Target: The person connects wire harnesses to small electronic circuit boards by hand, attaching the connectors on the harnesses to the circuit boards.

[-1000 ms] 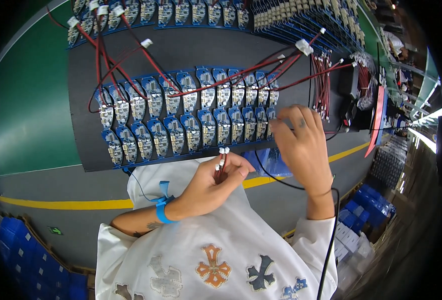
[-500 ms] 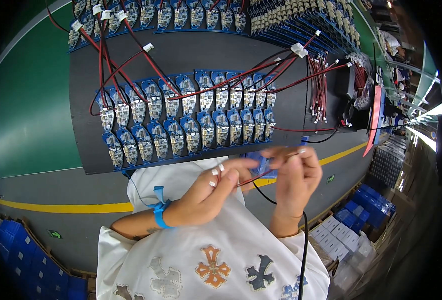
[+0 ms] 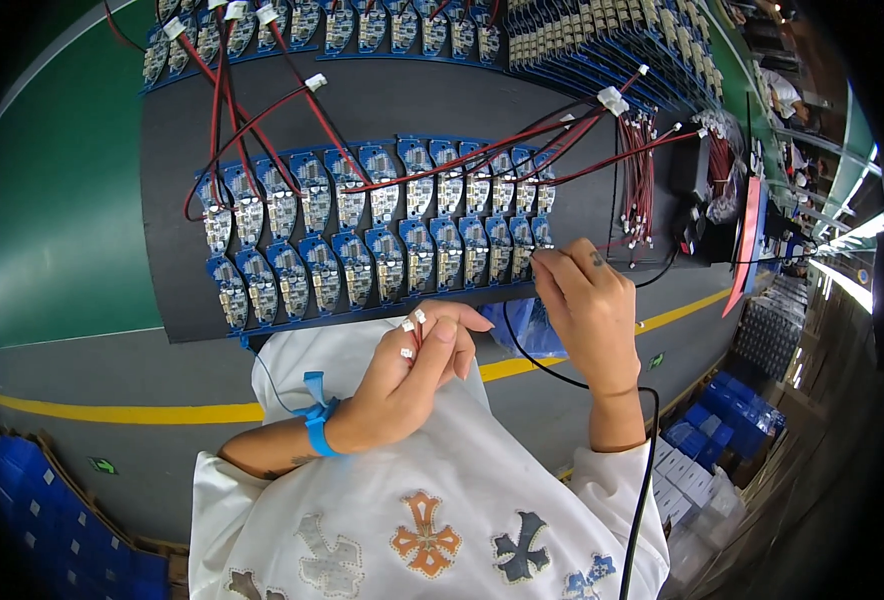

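Wires [image 3: 331, 123] slung over circuit boards [image 3: 389, 262]

The broad green worktop [image 3: 62, 220] looks smooth and glossy; the dark grey rectangular mat [image 3: 412, 100] is matt. The curved blue circuit boards [image 3: 419, 255] have a slight sheen, roughened by silvery, metallic-looking components [image 3: 419, 270]. Thin red-and-black wires [image 3: 639, 180] appear smooth and plastic-coated, their small, blocky white connectors [image 3: 613, 101] plastic. The loose white cloth shirt [image 3: 442, 440] looks matt.

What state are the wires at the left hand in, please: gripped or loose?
Gripped: the wires run into the left hand between thumb and fingers, with their white plugs poking out.
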`<state>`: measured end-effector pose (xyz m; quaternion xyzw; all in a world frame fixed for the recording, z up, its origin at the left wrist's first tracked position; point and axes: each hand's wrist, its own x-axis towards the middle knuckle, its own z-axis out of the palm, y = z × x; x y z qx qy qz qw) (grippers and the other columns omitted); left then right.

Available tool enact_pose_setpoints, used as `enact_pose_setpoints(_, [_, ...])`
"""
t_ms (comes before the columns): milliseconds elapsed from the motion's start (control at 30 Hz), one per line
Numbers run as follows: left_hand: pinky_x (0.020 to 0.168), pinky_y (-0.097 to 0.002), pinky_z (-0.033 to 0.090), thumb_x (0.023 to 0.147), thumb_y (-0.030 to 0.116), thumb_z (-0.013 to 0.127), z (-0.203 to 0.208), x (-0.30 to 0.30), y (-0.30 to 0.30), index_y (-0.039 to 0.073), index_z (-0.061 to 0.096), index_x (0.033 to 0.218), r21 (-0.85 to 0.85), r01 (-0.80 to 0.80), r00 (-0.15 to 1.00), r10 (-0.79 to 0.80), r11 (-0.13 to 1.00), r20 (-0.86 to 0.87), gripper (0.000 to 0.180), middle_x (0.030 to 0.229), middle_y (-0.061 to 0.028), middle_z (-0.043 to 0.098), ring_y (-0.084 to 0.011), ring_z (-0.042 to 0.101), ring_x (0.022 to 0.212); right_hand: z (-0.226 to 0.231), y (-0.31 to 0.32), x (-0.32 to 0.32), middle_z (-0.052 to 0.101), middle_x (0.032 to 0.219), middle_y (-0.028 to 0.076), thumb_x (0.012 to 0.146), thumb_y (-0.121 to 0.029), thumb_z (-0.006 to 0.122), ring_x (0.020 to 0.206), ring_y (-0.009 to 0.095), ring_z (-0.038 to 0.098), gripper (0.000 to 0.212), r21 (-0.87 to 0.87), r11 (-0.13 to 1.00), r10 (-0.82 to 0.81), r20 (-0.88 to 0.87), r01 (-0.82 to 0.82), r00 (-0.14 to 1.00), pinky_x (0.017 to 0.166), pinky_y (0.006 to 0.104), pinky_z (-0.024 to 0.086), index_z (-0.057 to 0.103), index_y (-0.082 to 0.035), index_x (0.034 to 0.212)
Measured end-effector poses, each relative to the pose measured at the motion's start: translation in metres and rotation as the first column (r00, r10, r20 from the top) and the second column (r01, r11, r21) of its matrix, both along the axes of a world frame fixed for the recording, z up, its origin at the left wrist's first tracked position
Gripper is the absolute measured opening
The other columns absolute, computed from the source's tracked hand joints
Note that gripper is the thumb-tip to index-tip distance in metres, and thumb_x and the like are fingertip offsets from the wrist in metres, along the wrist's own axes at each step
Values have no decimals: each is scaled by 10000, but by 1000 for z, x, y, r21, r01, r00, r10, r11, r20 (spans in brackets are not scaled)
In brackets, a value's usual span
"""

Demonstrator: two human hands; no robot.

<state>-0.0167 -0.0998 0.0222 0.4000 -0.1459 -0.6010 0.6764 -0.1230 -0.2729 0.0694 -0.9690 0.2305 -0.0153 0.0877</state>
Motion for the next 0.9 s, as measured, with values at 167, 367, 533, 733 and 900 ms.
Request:
enact_pose_setpoints(167, [501, -189, 258, 1012, 184, 324, 2, 0, 3, 9, 534, 1080, 41, -13, 998, 15, 999, -55, 282, 691, 3, 489, -26, 303, 551, 2, -2, 6, 536, 750, 63, 748, -41, 664, 606, 245, 581, 104, -47, 996, 75, -91, -80, 993, 506, 346, 445, 614, -41, 840])
enact_pose_setpoints(367, [507, -193, 264, 1011, 188, 330, 3, 2, 3, 8, 536, 1071, 64, 21, 998, -18, 998, -53, 280, 676, 8, 475, -27, 314, 556, 9, -2, 12, 532, 795, 42, 706, -27, 627, 661, 206, 580, 147, -120, 976, 147, -245, -180, 958, 514, 312, 459, 614, -52, 851])
enact_pose_setpoints(533, [511, -194, 264, 1011, 185, 330, 3, 2, 2, 0, 533, 1064, 63, 28, 999, -25, 998, -48, 280, 665, 9, 462, -30, 315, 559, 15, -6, 22, 534, 839, 21, 680, -51, 578, 763, 175, 552, 193, -159, 923, 274, -365, -349, 890, 520, 290, 473, 616, -38, 868])
enact_pose_setpoints(733, [497, -192, 265, 1017, 219, 312, -1, 1, 3, -3, 522, 1068, 33, 13, 998, -11, 999, -57, 309, 666, 2, 456, -36, 327, 557, 17, -13, 25, 549, 822, 18, 665, -43, 589, 769, 176, 549, 204, -114, 912, 336, -342, -394, 878, 518, 293, 477, 634, -31, 863])
enact_pose_setpoints(900, [477, -187, 264, 1023, 257, 294, -4, 1, 2, -4, 519, 1070, 23, 2, 999, -1, 1000, -41, 348, 670, -6, 474, -37, 345, 552, 16, -12, 27, 556, 811, 20, 654, -29, 595, 759, 187, 551, 199, -110, 909, 349, -329, -403, 877, 528, 301, 480, 638, -31, 847])
